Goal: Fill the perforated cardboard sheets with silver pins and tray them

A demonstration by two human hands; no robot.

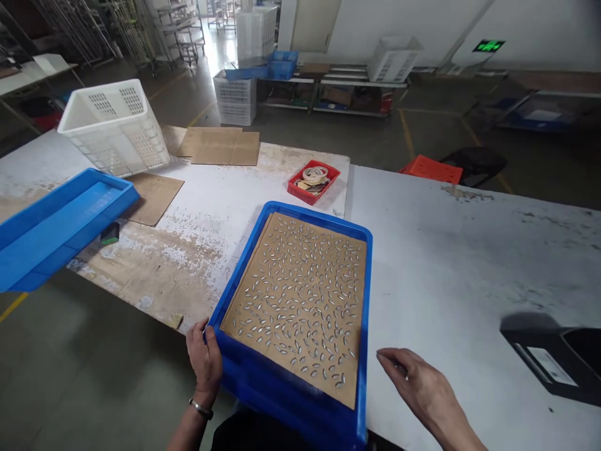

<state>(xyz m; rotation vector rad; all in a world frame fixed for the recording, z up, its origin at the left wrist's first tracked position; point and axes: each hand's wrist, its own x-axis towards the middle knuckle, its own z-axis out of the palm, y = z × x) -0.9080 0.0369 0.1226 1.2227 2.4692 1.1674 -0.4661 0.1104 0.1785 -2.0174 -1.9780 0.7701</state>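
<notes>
A worn white bench with patches of bare wood fills most of the view, and behind it a dim workroom holds racks, low shelves and a lit green exit sign. On the near edge of the bench sits a blue tray, lined with a sheet of brown cardboard that is scattered all over with small silvery leaf-shaped pieces. The left hand is at the tray's near left corner, its thumb and fingers partly curled around the rim — a metal band circles the wrist. The right hand is held just to the right of the tray, apart from it, with thumb and fingertips brought close together; whether anything small is pinched between them I cannot tell. Beyond the left hand's fingers, past the tray's far edge, is a red box holding rolls of tape. Farther to the left of those fingers are a long empty blue tray, flat cardboard pieces and a tilted white basket. To the right of the right hand's fingers lies a black box with a white label.
</notes>
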